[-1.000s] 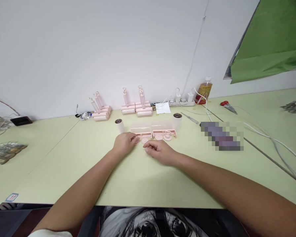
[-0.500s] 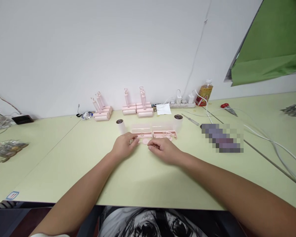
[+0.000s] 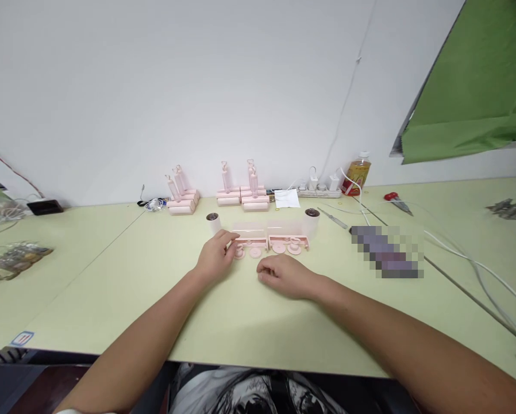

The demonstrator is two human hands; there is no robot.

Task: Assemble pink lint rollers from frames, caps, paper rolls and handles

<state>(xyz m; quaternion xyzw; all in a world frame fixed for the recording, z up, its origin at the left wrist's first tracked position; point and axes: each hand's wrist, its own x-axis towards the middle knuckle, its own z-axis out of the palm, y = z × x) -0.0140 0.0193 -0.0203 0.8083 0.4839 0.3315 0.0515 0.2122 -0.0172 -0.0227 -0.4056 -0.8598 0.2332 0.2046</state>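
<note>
My left hand (image 3: 216,256) rests on the table with its fingers reaching forward, thumb and forefinger a little apart. Their tips are at the left end of a pink tray-like part (image 3: 251,242) and beside a small pink knobbed disc (image 3: 239,252). My right hand (image 3: 286,276) lies nearer to me, fingers curled in, with nothing visible in them. In front of it are a flat pink disc (image 3: 255,252), another disc (image 3: 278,248) and a ringed pink cap (image 3: 295,247). A second pink tray (image 3: 301,238) stands behind these. Clear covers (image 3: 249,230) lie behind the trays.
White cylinders with dark tops stand left (image 3: 214,221) and right (image 3: 312,217). Several pink assembled pieces (image 3: 183,202) line the wall. A screwdriver (image 3: 333,217), a power strip (image 3: 318,193), a drink bottle (image 3: 356,174), red-handled pliers (image 3: 398,202), white cables and a blurred-out object (image 3: 387,253) are on the right.
My right hand has drawn back toward me, away from the discs and trays, uncovering them. My left hand has stayed at the left tray. The view has tilted slightly upward.
</note>
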